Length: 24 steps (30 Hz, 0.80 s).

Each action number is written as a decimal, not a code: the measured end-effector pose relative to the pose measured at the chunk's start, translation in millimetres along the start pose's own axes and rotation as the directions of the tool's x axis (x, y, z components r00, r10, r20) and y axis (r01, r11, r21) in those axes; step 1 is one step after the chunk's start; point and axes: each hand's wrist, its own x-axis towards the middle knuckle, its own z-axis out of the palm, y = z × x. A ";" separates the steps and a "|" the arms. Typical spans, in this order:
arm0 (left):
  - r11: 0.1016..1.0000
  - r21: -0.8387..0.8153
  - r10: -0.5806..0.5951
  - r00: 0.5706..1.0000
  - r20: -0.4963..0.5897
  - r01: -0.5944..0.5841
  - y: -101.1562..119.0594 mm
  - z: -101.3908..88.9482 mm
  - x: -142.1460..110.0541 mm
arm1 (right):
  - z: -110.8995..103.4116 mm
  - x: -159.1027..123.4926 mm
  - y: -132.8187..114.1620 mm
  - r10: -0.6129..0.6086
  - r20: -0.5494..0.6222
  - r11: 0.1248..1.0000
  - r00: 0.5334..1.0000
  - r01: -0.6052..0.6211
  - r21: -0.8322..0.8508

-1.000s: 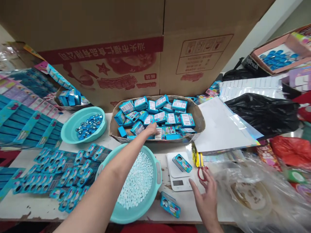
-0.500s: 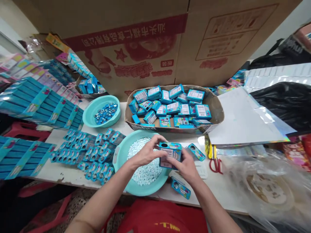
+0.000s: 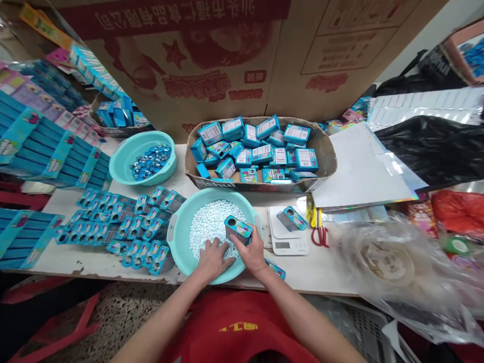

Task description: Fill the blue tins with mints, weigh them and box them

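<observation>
My right hand [image 3: 252, 252] grips a small blue candy box [image 3: 238, 227] over the right side of a turquoise basin [image 3: 177, 257]. The box is upright, with a round hole in its top. My left hand [image 3: 214, 259] lies on the small white and pale blue candies [image 3: 212, 217] in the basin, fingers apart and fingertips partly hidden among them. Right of the basin, another blue box [image 3: 292, 218] stands on a white kitchen scale [image 3: 298, 246]. One more blue box [image 3: 276, 268] is on the table beside my right wrist, partly covered by it.
Behind the basin, a cut-down carton [image 3: 328, 156] holds many blue boxes. A smaller turquoise bowl [image 3: 119, 159] contains blue and silver round pieces [image 3: 151, 161]. Rows of blue boxes [image 3: 94, 229] stand at left. Red-handled scissors [image 3: 320, 237] and a clear plastic bag [image 3: 401, 267] lie at right.
My left hand reached into the carton, then both hands held a box over the basin. Now my right hand alone holds it, and my left hand has gone down into the candies.
</observation>
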 end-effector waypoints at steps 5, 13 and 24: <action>0.995 -0.070 0.084 0.993 0.085 -0.078 -7.4 -0.8 0.6 | -0.1 1.6 0.3 -0.071 -0.003 0.997 0.997 0.071 -0.027; 0.869 -0.495 -0.034 0.998 -0.057 0.001 -24.5 -8.2 12.6 | -6.8 12.3 -4.8 0.036 0.053 0.999 0.998 -0.037 0.011; -0.331 -0.841 -0.298 0.893 -0.336 -0.427 4.3 -76.5 2.6 | 4.9 4.0 -22.4 -0.168 0.328 0.980 0.930 0.193 -0.044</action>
